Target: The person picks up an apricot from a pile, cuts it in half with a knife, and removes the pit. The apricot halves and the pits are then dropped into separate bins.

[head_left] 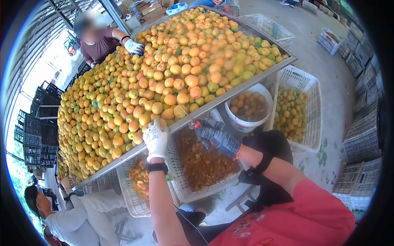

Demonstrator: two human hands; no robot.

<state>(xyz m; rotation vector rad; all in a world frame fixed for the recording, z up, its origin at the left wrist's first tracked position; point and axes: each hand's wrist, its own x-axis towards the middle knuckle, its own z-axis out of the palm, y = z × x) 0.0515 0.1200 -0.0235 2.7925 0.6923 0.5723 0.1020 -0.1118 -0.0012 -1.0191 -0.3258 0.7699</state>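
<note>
A broad heap of orange, yellow and green apricots (156,76) covers the metal-edged table before me. My left hand (156,139), in a white glove, reaches over the table's near rim (242,88); its fingers are apart against the nearest apricots. In a dark grey patterned glove, my right hand (217,137) grips a small knife (193,121) by its red handle. The thin blade points up and left over the rim. Beneath my hands stands a white crate of brown apricot stones (201,164). Left of it, another crate holds orange, apparently split apricots (140,180).
A white bucket (249,125) of fruit and a crate of greenish apricots (290,115) stand right of the table. One co-worker (96,45) works across the heap, another (67,219) at lower left. Stacked crates (363,137) line the right side; black crates (35,137) stand left.
</note>
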